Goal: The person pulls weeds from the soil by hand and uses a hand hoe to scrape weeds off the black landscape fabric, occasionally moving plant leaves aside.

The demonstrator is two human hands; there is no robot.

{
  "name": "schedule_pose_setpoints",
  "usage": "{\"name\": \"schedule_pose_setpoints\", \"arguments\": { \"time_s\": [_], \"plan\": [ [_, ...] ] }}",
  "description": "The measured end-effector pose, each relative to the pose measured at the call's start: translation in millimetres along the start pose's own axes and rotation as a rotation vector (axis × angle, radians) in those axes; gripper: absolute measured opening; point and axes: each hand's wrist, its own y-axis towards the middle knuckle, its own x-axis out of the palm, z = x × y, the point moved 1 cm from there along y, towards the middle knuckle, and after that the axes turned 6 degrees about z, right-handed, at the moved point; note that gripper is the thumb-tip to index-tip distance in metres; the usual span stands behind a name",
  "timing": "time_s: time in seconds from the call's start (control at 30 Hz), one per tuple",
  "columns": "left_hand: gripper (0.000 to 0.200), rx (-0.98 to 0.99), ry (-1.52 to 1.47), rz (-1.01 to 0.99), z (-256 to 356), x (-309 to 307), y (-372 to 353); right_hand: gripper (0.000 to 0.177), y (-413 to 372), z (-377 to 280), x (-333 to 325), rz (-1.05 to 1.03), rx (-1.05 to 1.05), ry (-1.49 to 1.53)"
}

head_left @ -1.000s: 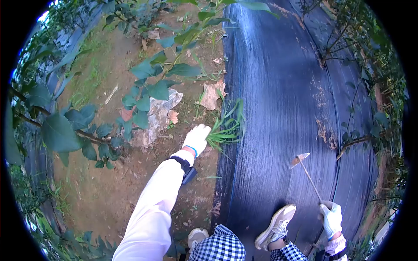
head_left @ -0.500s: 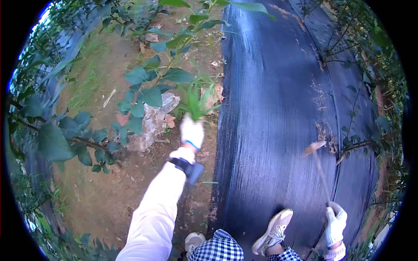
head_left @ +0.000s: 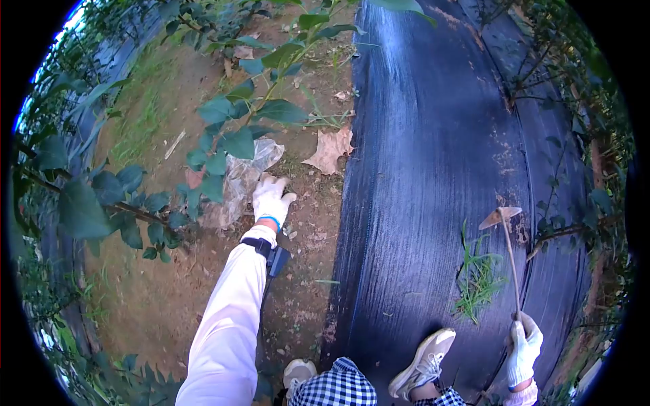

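My left hand (head_left: 272, 200), in a white glove with a blue band, reaches down to the soil at the edge of a crumpled clear plastic sheet (head_left: 242, 177). Its thumb stands apart from the fingers, whose tips are partly hidden, and nothing shows in them. At the lower right, my gloved right hand (head_left: 523, 348) grips the thin handle of a small hoe (head_left: 512, 260). The hoe's blade points away from me over the black ground cover (head_left: 420, 203). A loose bunch of pulled grass (head_left: 478, 281) lies on that cover, left of the hoe.
Leafy branches (head_left: 240, 139) hang over the bare soil (head_left: 156, 291) ahead and to the left. A dry leaf (head_left: 330, 150) rests by the cover's edge. More branches (head_left: 569, 227) border the right side. My shoe (head_left: 426, 362) stands on the cover.
The grass blades that were at my left hand are gone from it, and a bunch of grass now lies on the cover. My left hand has moved left to the plastic. The hoe has shifted slightly right.
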Motion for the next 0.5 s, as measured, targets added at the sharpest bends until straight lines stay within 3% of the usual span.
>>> {"name": "schedule_pose_setpoints", "arguments": {
  "time_s": [0.1, 0.13, 0.2, 0.3, 0.33, 0.4, 0.47, 0.5],
  "plan": [
    [0.022, -0.020, -0.010, -0.161, -15, 19, 8, 0.025, 2, 5, 2, -0.016, 0.021, -0.022],
    [0.017, -0.041, -0.171, -0.028, -18, 15, 7, 0.024, 5, 9, 3, -0.032, 0.029, -0.023],
    [0.021, -0.262, -0.365, 0.081, -22, -7, 5, 0.022, 13, 20, 0, -0.043, 0.032, 0.032],
    [0.029, -0.189, 0.038, 0.032, -34, -28, -12, 0.023, 28, 28, -5, -0.123, 0.033, -0.016],
    [0.035, -0.156, 0.196, -0.180, -47, -25, -18, 0.025, 29, 20, 6, -0.141, 0.027, -0.060],
    [0.041, -0.360, 0.231, -0.398, -73, 1, -17, 0.029, 21, -23, 20, -0.175, 0.024, -0.200],
    [0.033, -0.217, -0.360, -0.032, -42, -2, -9, 0.036, 22, -47, 19, -0.204, -0.120, -0.516],
    [0.024, -0.278, -0.490, 0.091, -20, -8, -6, 0.036, 31, -34, 16, -0.219, -0.215, -0.504]
  ]
}}
